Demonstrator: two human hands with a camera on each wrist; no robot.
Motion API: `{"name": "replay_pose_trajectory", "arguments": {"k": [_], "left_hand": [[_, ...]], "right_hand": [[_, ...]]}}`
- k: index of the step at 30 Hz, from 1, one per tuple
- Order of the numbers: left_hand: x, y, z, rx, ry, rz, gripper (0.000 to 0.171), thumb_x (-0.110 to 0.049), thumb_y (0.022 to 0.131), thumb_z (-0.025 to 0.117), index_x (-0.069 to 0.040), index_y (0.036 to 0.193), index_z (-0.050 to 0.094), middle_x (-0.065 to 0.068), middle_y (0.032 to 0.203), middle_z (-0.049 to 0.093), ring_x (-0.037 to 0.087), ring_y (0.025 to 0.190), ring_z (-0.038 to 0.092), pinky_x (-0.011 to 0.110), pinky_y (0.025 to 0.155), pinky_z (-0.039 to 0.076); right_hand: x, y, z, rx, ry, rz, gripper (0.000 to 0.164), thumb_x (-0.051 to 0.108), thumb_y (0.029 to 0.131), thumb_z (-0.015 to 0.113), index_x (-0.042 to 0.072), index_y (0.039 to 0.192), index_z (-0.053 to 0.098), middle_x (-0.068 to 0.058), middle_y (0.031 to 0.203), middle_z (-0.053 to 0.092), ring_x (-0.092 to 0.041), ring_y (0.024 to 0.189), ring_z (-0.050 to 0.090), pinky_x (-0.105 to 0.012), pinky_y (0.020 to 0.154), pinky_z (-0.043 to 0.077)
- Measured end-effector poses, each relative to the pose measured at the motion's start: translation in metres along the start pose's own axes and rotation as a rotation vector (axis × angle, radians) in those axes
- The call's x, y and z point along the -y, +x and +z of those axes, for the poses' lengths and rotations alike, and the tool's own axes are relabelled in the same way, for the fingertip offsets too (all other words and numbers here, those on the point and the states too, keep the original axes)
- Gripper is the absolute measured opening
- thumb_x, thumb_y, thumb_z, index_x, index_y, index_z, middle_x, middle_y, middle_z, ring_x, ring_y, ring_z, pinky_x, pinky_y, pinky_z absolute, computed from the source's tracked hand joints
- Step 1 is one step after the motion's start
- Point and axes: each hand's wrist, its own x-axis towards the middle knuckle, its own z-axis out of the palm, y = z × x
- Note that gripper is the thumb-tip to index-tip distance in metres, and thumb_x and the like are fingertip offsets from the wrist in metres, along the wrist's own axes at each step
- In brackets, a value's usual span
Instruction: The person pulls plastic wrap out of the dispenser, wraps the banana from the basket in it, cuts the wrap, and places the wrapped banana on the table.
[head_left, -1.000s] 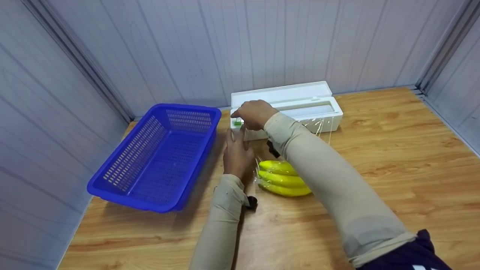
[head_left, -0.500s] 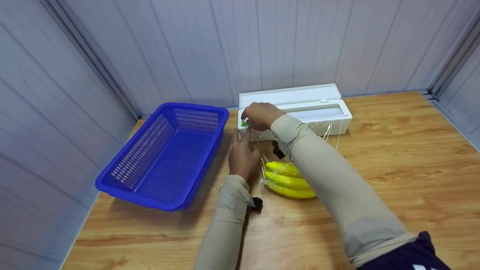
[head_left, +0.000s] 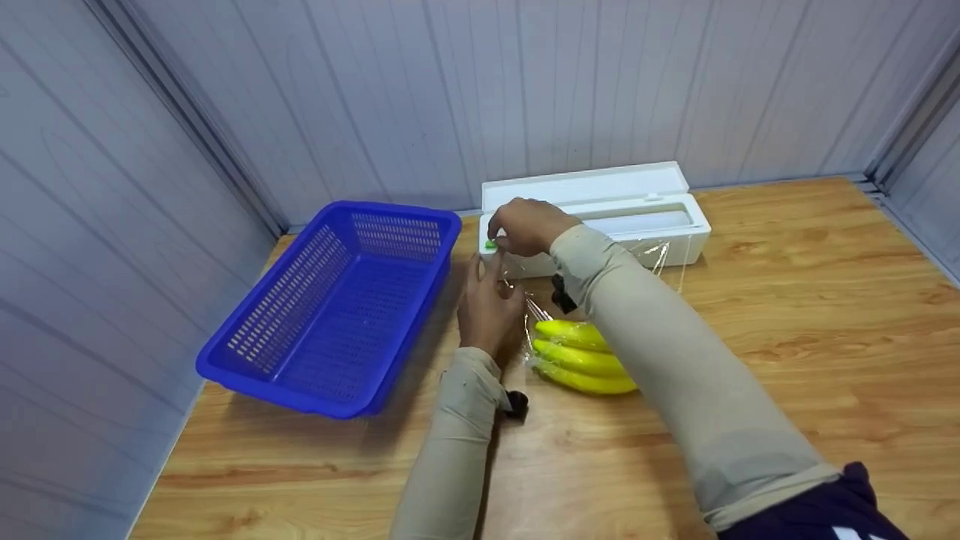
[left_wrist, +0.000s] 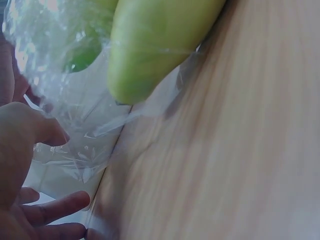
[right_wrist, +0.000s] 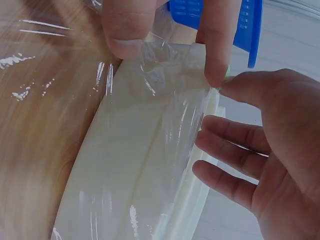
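Observation:
A long white cling film dispenser box [head_left: 600, 251] lies at the back with its lid [head_left: 589, 186] raised. My right hand [head_left: 531, 223] reaches over its left end, thumb and a finger pinching a small green slider [head_left: 490, 244] there. My left hand [head_left: 486, 311] is just in front, with extended fingers at the box's left front corner; in the right wrist view its thumb [right_wrist: 129, 32] is by the film. Clear film [right_wrist: 165, 110] hangs down the box front and reaches the yellow bananas [head_left: 581, 360], which lie wrapped on the table; my right forearm hides their right end.
A blue plastic basket [head_left: 330, 307] with slotted sides stands left of my hands. Pale panel walls [head_left: 600, 82] enclose the wooden table [head_left: 810, 322] at the back and sides. A black wrist camera [head_left: 517, 405] sits on the left wrist near the bananas.
The whole head view has shifted, so things appear slightly farther right. The right fingers have drawn in around the green slider, covering more of it. The left hand stays at the box corner.

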Motion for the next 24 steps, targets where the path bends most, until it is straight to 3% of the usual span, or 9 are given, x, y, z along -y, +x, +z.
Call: {"name": "replay_pose_trajectory", "arguments": {"k": [16,24], "left_hand": [[0.0005,-0.0018,-0.0004,-0.005,0.006,0.003,0.064,-0.024,0.087,0.072,-0.023,0.148,0.052,0.019,0.154,0.038,0.038,0.107,0.062,0.049,0.083,0.054],[0.0005,-0.0012,0.0003,-0.020,0.039,0.007,0.061,-0.027,0.088,0.072,-0.025,0.146,0.053,0.017,0.153,0.041,0.037,0.111,0.062,0.051,0.081,0.054]], "right_hand": [[-0.0043,0.0002,0.0019,-0.052,0.002,-0.036,0.018,0.015,0.094,0.067,0.007,0.106,0.079,-0.008,0.107,0.075,-0.030,0.103,0.068,-0.045,0.092,0.052],[-0.0071,0.0007,0.0053,-0.061,0.066,-0.031,0.017,0.011,0.094,0.067,0.003,0.103,0.078,-0.010,0.101,0.075,-0.029,0.099,0.069,-0.042,0.091,0.052]]}}
